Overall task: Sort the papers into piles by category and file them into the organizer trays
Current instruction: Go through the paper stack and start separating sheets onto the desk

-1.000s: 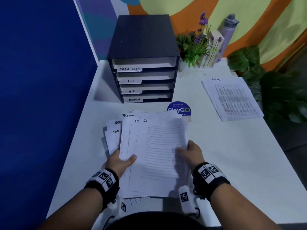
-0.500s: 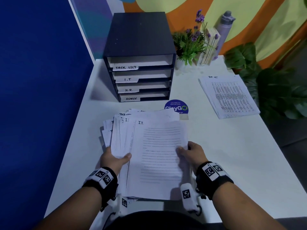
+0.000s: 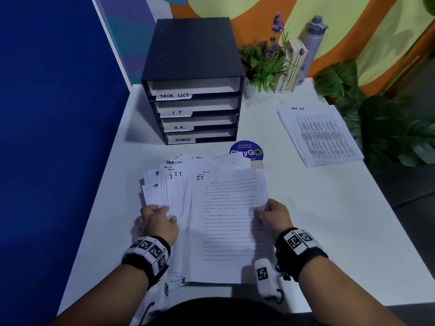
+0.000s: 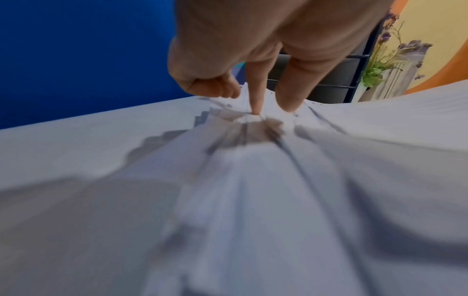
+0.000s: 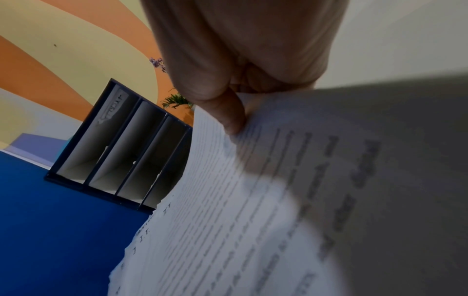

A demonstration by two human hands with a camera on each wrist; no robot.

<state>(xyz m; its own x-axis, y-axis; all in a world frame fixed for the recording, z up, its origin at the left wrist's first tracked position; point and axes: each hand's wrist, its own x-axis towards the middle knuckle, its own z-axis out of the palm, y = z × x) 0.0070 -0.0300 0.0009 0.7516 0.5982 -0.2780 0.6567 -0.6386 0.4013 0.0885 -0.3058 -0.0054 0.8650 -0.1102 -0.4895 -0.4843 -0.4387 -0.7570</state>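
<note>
The fanned stack of papers (image 3: 188, 208) lies at the near edge of the white table (image 3: 329, 231), top sheets marked "I.T." The right hand (image 3: 274, 216) pinches the right edge of the top sheet (image 3: 230, 220), thumb on top, fingers curled beneath. The left hand (image 3: 159, 223) presses down on the left side of the stack, two fingers (image 4: 255, 96) straight, fingertips on the paper, the others tucked. Behind sits the black organizer (image 3: 193, 78), its four trays tagged TASK LIST, I.T, H.R. and ADMIN; the slots look white inside, contents unclear. Off to the right, well apart, lies a separate pile of task lists (image 3: 320, 135).
</note>
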